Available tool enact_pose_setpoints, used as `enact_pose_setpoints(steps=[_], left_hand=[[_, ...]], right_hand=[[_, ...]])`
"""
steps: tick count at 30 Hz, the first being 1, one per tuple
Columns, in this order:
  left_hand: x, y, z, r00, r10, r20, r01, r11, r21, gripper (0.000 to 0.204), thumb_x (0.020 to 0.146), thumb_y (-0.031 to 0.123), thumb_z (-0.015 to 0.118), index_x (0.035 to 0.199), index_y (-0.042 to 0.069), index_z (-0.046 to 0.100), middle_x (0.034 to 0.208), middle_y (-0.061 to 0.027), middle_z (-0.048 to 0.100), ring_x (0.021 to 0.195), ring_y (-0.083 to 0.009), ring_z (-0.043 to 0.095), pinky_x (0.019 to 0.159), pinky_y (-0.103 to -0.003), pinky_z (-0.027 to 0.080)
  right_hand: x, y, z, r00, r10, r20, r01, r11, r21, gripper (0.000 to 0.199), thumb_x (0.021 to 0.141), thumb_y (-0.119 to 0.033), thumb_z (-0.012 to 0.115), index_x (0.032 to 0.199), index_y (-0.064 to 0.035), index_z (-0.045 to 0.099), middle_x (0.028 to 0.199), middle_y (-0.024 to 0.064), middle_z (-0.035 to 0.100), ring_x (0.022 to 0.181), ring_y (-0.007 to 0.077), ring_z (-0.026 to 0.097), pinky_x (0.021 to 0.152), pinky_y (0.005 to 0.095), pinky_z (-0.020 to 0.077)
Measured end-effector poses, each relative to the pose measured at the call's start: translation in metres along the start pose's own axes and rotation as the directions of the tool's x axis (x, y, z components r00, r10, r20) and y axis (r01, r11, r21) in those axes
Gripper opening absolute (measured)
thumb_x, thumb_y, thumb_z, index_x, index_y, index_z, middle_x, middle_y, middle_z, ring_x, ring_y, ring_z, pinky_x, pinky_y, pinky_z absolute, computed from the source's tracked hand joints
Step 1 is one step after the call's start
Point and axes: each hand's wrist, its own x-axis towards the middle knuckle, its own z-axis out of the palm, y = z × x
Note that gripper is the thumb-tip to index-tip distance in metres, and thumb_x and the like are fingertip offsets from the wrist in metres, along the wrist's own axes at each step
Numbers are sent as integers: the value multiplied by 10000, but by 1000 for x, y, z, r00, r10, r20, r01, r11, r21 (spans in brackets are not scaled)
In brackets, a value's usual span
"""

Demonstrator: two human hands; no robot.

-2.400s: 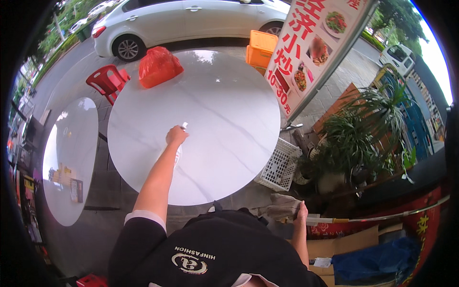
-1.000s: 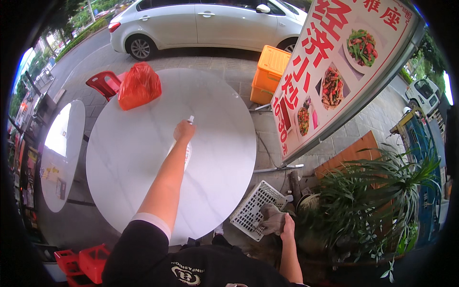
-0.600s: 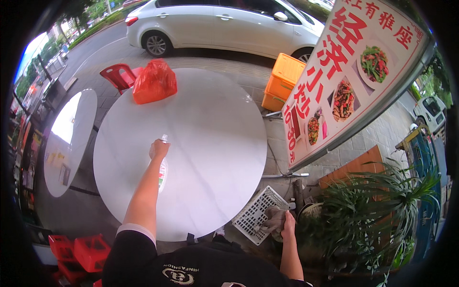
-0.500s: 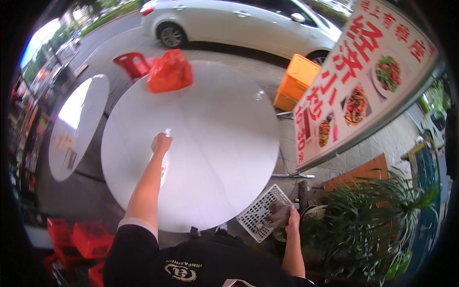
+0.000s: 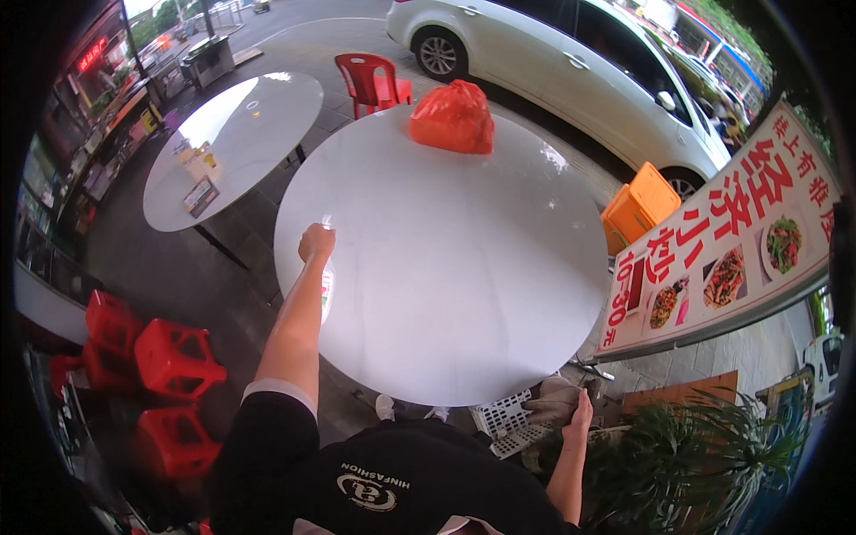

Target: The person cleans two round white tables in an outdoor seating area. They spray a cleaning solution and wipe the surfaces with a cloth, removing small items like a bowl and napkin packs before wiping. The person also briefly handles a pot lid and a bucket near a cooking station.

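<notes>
My left hand [image 5: 316, 242] is closed round the neck of a clear spray bottle, held over the left part of a round white table [image 5: 464, 267]. Its labelled body [image 5: 327, 290] shows beside my forearm, and its nozzle points away from me. Down by the table's near right edge, my right hand [image 5: 580, 417] grips a grey-brown cloth [image 5: 555, 401]. The cloth hangs over a white plastic crate [image 5: 499, 417] and hides part of it. A knotted red plastic bag [image 5: 453, 119] rests near the table's far rim.
A second oval-looking white table [image 5: 241, 134] stands at left, with small items on it. Red stools [image 5: 178, 357] are at lower left, a red chair [image 5: 366, 80] beyond. A sign board [image 5: 722, 250], an orange bin [image 5: 644, 201] and a leafy plant [image 5: 704, 446] flank the right. A white car [image 5: 553, 62] is parked behind.
The view has turned, so the surroundings sit further right. My left hand with the spray bottle is now closer to the table's left rim. The cloth in my right hand is nearer the table's edge.
</notes>
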Motion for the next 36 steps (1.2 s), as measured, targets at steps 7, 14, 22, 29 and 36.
enact_pose_setpoints(steps=[7, 14, 22, 29, 36], left_hand=[[39, -34, -43, 999, 17, 41, -13, 994, -113, 375, 754, 376, 713, 972, 73, 677, 990, -147, 683, 925, -342, 652, 783, -440, 519], [67, -45, -60, 993, 107, 40, -98, 980, -173, 395, 756, 388, 706, 993, 74, 669, 1006, -136, 681, 947, -338, 647, 789, -441, 517], [62, -14, -74, 994, 94, -54, -102, 977, -185, 353, 780, 371, 687, 969, 74, 661, 997, -137, 683, 940, -333, 653, 795, -442, 523], [54, -36, -52, 996, -36, -76, 29, 996, -82, 264, 838, 303, 616, 963, 75, 664, 988, -136, 686, 927, -334, 660, 772, -442, 532], [37, -24, -28, 997, -9, 77, 10, 1000, -5, 277, 828, 314, 625, 966, 78, 667, 1014, -126, 682, 956, -322, 652, 797, -434, 527]], right_hand=[[-30, 15, 14, 996, -72, 54, 74, 997, -29, 367, 952, -336, 517, 1105, -13, 599, 1055, 68, 610, 927, 190, 589, 810, 343, 486], [-69, 13, 34, 990, -138, 22, 139, 988, -67, 386, 946, -352, 515, 1122, -18, 599, 1061, 67, 611, 931, 187, 587, 824, 335, 480], [-63, 25, 23, 983, -157, 97, 163, 985, -57, 415, 919, -392, 544, 1134, -38, 581, 1085, 89, 613, 968, 245, 604, 806, 406, 502], [-58, 33, 14, 992, -121, 27, 122, 992, -38, 448, 914, -415, 550, 1165, -45, 562, 1123, 108, 601, 994, 276, 597, 821, 443, 495], [-34, 16, 25, 995, -96, 21, 96, 994, -48, 421, 914, -426, 553, 1120, -59, 575, 1077, 92, 605, 952, 256, 605, 788, 428, 505]])
